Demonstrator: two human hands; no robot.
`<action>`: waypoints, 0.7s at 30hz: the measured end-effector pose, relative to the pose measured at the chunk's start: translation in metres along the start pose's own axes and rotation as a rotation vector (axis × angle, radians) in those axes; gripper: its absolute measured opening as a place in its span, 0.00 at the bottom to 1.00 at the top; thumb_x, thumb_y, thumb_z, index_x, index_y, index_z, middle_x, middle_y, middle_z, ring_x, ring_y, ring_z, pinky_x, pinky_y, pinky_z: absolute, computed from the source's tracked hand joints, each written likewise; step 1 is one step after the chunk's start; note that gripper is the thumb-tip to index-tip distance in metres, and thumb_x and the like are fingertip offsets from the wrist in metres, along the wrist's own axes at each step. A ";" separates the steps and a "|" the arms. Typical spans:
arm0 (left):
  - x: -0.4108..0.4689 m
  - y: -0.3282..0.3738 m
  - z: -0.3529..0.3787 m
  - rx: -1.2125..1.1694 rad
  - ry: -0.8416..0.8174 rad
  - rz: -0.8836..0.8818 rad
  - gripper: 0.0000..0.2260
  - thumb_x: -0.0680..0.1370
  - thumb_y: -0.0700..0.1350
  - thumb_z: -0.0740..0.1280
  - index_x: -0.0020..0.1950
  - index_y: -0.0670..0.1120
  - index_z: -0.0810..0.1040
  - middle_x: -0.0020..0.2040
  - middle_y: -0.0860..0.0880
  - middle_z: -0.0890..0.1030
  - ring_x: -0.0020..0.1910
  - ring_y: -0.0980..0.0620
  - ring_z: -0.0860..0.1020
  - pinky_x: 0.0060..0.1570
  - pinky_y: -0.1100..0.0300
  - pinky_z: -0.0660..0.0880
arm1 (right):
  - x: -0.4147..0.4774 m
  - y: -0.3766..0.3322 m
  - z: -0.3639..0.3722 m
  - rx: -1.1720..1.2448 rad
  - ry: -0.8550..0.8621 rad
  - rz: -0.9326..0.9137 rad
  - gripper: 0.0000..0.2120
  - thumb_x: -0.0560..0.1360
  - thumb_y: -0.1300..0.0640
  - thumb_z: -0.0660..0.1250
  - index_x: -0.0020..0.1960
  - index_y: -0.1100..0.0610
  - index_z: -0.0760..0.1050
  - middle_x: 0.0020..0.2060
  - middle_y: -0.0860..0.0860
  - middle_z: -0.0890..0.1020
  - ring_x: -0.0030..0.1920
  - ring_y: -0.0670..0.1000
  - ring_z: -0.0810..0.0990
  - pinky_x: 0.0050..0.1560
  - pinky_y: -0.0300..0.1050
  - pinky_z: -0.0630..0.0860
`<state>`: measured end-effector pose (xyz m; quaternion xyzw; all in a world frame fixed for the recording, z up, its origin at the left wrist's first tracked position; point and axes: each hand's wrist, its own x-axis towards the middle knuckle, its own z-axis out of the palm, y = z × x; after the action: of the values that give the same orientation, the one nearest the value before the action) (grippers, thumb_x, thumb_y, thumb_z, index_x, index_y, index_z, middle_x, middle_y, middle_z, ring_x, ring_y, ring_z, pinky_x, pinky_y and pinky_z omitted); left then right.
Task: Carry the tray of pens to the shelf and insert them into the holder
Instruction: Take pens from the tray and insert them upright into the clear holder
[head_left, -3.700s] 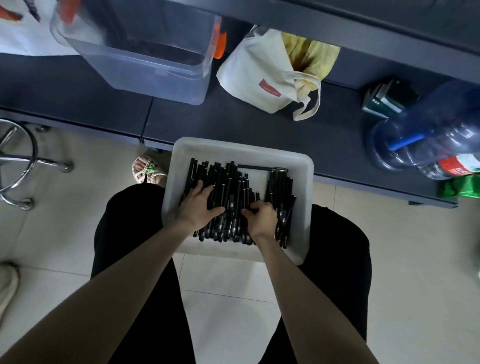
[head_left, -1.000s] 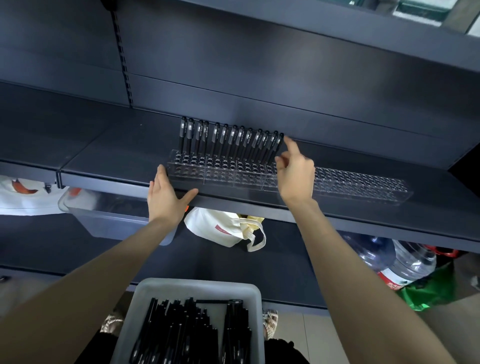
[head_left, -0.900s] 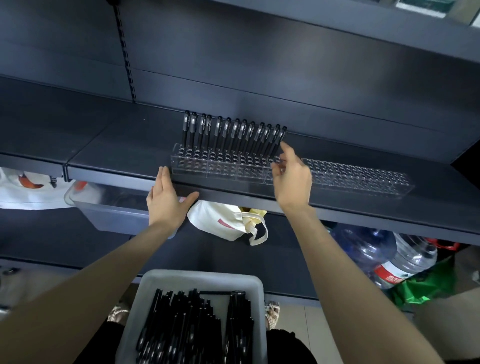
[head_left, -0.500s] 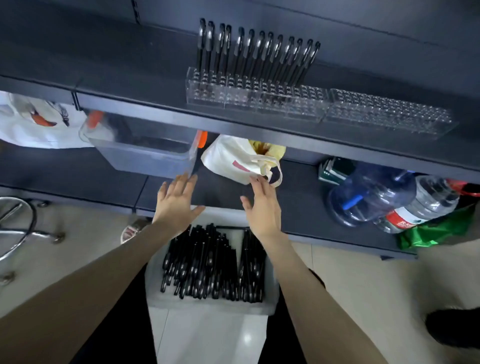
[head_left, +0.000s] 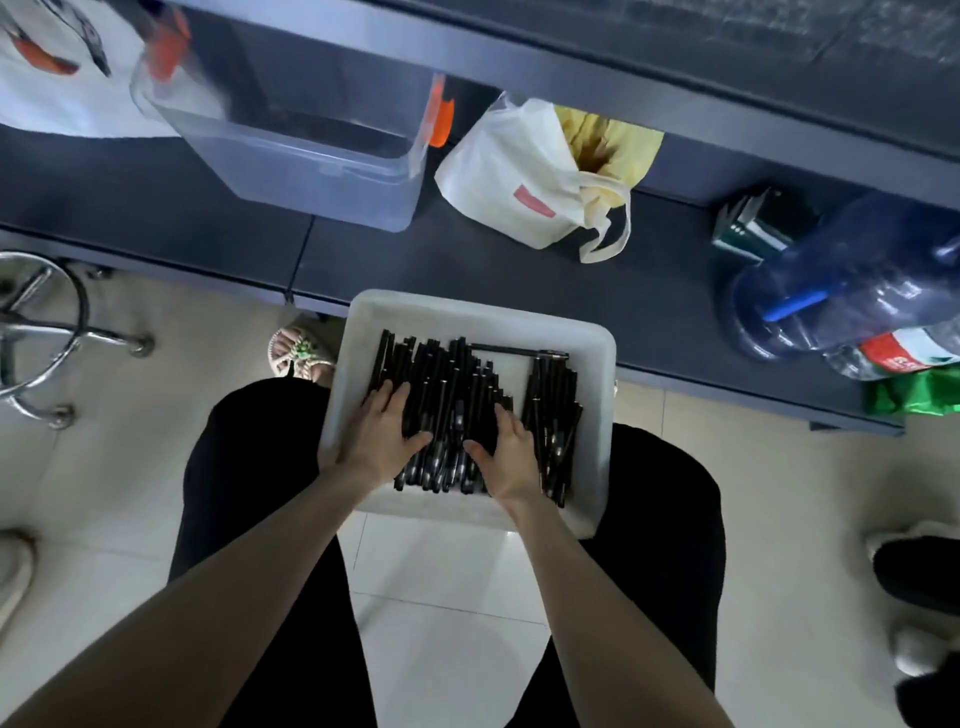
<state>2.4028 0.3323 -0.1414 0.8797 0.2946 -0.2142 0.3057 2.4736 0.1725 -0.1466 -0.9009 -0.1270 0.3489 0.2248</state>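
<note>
Pale floor tiles spread beneath black trousers, and across the thighs rested a white rectangular plastic tray, just short of a low dark shelf at 12 o'clock. Slim black pens lay heaped lengthwise in the tray, with one crosswise at its far end. The left hand lay on the heap toward 9 o'clock and the right hand toward 3 o'clock. Each grip was wide, fingers spread flat on the pens and closed round none. On the shelf stood a clear plastic bin at 11 o'clock, a cream cloth bag at 12 and a blue water jug at 2.
</note>
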 end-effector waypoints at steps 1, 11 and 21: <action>0.001 -0.001 0.003 -0.020 -0.019 -0.017 0.35 0.76 0.54 0.66 0.77 0.46 0.53 0.77 0.44 0.52 0.75 0.45 0.53 0.72 0.50 0.57 | 0.001 0.000 0.003 0.030 -0.019 0.026 0.32 0.78 0.51 0.63 0.76 0.58 0.52 0.75 0.55 0.58 0.73 0.57 0.57 0.72 0.47 0.57; 0.002 0.000 0.009 -0.011 -0.090 -0.036 0.31 0.78 0.57 0.61 0.77 0.47 0.55 0.78 0.44 0.47 0.76 0.44 0.52 0.71 0.47 0.57 | 0.017 -0.006 0.016 0.254 0.170 0.181 0.13 0.74 0.58 0.69 0.56 0.62 0.76 0.53 0.58 0.80 0.53 0.58 0.79 0.52 0.47 0.75; -0.009 0.022 -0.018 -0.273 0.074 0.020 0.24 0.80 0.50 0.62 0.73 0.42 0.63 0.74 0.43 0.62 0.73 0.45 0.61 0.70 0.55 0.59 | 0.003 -0.012 -0.017 0.616 0.226 0.158 0.12 0.72 0.65 0.70 0.56 0.64 0.79 0.42 0.56 0.81 0.42 0.52 0.79 0.51 0.54 0.79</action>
<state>2.4136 0.3270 -0.1143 0.8400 0.3233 -0.1366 0.4138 2.4867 0.1791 -0.1313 -0.8306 0.0803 0.2850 0.4716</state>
